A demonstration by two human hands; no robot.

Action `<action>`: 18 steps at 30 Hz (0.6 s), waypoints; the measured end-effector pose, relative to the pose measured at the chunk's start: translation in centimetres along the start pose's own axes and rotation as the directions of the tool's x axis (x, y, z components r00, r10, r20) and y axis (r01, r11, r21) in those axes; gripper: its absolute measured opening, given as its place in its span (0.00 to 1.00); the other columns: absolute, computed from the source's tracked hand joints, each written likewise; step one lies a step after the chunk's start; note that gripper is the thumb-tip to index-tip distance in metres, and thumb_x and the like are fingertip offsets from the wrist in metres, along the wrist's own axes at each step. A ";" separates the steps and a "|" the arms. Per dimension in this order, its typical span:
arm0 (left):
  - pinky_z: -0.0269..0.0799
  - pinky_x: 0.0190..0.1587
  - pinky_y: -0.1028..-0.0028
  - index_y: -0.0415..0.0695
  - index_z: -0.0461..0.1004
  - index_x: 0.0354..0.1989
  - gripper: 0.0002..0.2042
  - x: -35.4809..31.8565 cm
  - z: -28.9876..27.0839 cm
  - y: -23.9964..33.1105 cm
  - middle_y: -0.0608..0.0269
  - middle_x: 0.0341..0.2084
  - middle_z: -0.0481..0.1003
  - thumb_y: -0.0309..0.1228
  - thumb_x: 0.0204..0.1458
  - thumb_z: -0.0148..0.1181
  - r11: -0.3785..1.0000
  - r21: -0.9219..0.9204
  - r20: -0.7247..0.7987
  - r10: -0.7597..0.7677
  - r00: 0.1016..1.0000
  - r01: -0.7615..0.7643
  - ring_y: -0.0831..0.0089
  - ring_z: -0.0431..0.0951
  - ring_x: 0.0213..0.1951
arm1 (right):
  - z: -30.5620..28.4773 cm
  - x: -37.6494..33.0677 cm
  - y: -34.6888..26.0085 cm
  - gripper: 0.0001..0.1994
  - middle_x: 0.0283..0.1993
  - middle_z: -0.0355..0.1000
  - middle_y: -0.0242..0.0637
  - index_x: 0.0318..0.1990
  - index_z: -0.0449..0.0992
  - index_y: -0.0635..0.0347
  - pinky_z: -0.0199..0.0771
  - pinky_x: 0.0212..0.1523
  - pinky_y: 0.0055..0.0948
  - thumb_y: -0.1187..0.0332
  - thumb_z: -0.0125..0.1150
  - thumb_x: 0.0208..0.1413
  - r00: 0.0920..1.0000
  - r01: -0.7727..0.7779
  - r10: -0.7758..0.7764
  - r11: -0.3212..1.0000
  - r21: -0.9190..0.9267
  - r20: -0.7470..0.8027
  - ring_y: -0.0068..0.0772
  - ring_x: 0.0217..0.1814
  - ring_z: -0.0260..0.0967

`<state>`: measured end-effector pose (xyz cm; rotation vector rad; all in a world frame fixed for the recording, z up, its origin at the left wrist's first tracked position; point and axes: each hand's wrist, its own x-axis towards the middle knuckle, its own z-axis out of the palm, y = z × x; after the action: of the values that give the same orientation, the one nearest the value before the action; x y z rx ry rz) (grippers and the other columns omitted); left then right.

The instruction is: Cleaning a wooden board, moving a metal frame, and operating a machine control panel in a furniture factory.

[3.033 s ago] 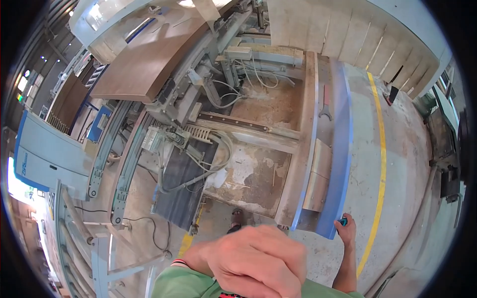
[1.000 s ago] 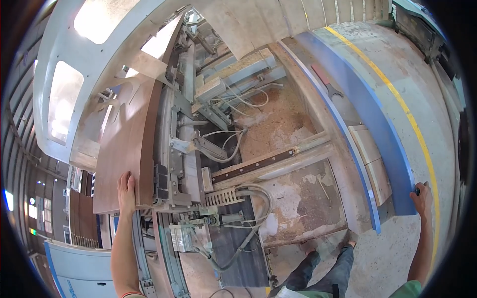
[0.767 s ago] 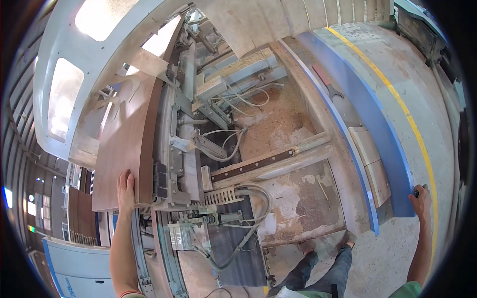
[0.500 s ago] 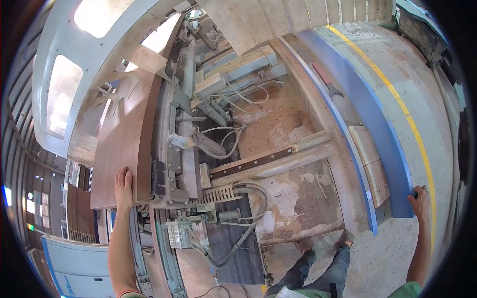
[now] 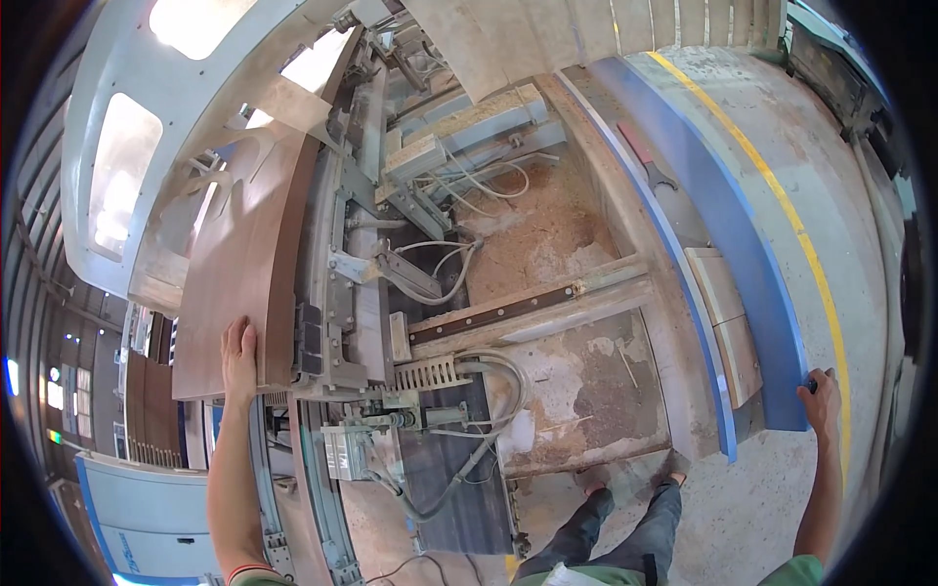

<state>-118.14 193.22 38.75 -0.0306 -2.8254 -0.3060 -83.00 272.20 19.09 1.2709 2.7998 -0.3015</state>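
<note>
My left hand (image 5: 237, 354) rests on the near end of a thick brown wooden panel (image 5: 234, 259) that lies along the machine. Its fingers lie flat on the top face and do not grip it. On the far right, my right hand (image 5: 823, 395) is closed on a small black object (image 5: 812, 386), mostly hidden by the fingers. That hand is beside the near end of a blue metal beam (image 5: 708, 195). Several dark clamp blocks (image 5: 309, 337) line the panel's right side.
A grey hood with windows (image 5: 117, 186) arches over the panel. Hoses (image 5: 508, 391) and rails cross the machine bed, where sawdust (image 5: 542, 220) lies. A red-handled wrench (image 5: 645, 156) and wood pieces (image 5: 723, 308) rest in the blue-edged channel. A yellow line (image 5: 782, 200) runs along the floor.
The view has shifted slightly, moving the panel and both hands a little left in the picture. My left hand remains on the panel and my right hand remains closed.
</note>
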 end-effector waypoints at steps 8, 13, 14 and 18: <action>0.54 0.60 0.67 0.38 0.65 0.54 0.22 -0.3 0.1 0.0 0.50 0.53 0.64 0.42 0.60 0.41 1.000 0.010 -0.017 0.011 1.000 -0.011 0.56 0.62 0.57 | -0.3 -0.3 -0.1 0.15 0.35 0.65 0.48 0.35 0.74 0.65 0.67 0.38 0.41 0.67 0.62 0.39 0.999 0.020 -0.021 1.000 -0.023 -0.024 0.50 0.36 0.67; 0.55 0.59 0.67 0.39 0.65 0.54 0.22 -0.2 -0.1 -0.4 0.50 0.53 0.64 0.42 0.59 0.42 1.000 0.012 -0.025 0.000 1.000 0.000 0.56 0.62 0.57 | 0.2 -0.2 0.6 0.14 0.34 0.65 0.50 0.34 0.74 0.65 0.67 0.38 0.41 0.67 0.63 0.39 0.997 0.068 -0.069 0.998 -0.005 -0.037 0.53 0.36 0.67; 0.56 0.59 0.67 0.40 0.65 0.54 0.21 -0.3 -0.1 -0.1 0.51 0.53 0.64 0.42 0.59 0.42 1.000 0.016 -0.029 0.001 1.000 -0.001 0.56 0.63 0.56 | 0.4 -0.3 0.6 0.14 0.34 0.65 0.51 0.33 0.73 0.65 0.67 0.37 0.42 0.67 0.64 0.38 0.995 0.079 -0.079 0.997 0.000 -0.058 0.53 0.36 0.67; 0.56 0.59 0.67 0.39 0.66 0.53 0.21 -0.5 -0.2 0.5 0.50 0.52 0.65 0.42 0.59 0.42 1.000 0.024 -0.039 0.000 0.999 0.001 0.56 0.64 0.56 | 0.7 0.0 1.4 0.13 0.32 0.65 0.52 0.30 0.72 0.65 0.67 0.36 0.43 0.68 0.65 0.37 0.993 0.103 -0.102 0.994 0.022 -0.064 0.55 0.34 0.67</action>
<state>-117.59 193.72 38.90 -0.0193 -2.7898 -0.2703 -81.97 272.93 18.23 1.1630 2.9290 -0.3081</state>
